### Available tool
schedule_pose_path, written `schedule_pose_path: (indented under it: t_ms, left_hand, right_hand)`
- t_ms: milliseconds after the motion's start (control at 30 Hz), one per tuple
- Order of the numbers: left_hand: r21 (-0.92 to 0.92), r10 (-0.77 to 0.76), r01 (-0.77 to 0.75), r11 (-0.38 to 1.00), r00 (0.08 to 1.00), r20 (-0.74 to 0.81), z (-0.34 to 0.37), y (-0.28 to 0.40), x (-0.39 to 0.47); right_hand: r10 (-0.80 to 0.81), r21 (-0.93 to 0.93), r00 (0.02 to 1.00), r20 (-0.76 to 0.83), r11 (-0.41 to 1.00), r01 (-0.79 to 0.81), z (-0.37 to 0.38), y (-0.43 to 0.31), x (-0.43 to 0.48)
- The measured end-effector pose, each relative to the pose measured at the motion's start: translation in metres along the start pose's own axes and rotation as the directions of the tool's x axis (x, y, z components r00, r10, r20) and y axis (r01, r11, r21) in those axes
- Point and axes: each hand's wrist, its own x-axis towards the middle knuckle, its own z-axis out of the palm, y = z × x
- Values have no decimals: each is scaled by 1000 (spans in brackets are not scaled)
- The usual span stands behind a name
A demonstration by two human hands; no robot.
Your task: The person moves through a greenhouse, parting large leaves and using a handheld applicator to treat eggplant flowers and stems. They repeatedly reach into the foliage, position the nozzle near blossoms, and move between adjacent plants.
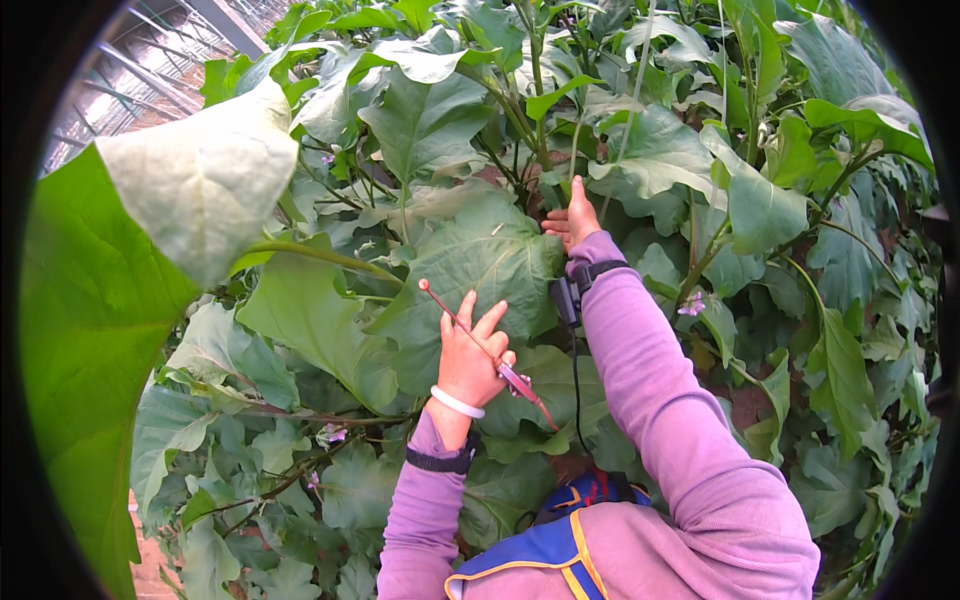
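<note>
My left hand (469, 352) is over a broad green leaf, with a thin reddish rod tool (480, 341) held in its fingers. The tool has a small round tip at one end and a pink handle with a red tube-like end at the other. A white bracelet (457, 403) circles that wrist. My right hand (576, 219) reaches in among the stems of an eggplant plant (541, 112), thumb up and fingers spread to the left. Nothing shows in it, though part of it is hidden by the leaf edge. A large leaf (480, 262) lies between the hands.
Dense leafy stems with purple flowers (691, 304) surround both arms. A big leaf (90, 315) fills the left foreground. Thin support strings (636, 90) run upward beside the stems. A black cable (577, 390) hangs from the right wrist device (565, 300). Metal framing (225, 26) stands at upper left.
</note>
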Motion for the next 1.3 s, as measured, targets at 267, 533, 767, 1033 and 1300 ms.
schedule_pose_path:
  t_ms: [267,533,767,1033,1300]
  left_hand:
    - [4,-27,27,1000,998,53,7,-8,-12]
    - [17,-71,71,997,997,37,9,-5,-13]
    - [28,-51,51,998,999,16,7,-2,-14]
    - [26,-49,49,998,999,12,8,-3,-14]
    - [20,-70,70,997,998,0,10,-3,-18]
  right_hand:
    - [54,254,967,-248,967,11,0,11,75]
    - [91,607,990,-109,795,-6,7,36,96]
    - [-559,-511,829,-6,715,478,-27,66,78]
    - [-857,-594,493,-153,478,647,18,-8,36]
    - [-13,285,977,213,957,-50,48,-105,7]
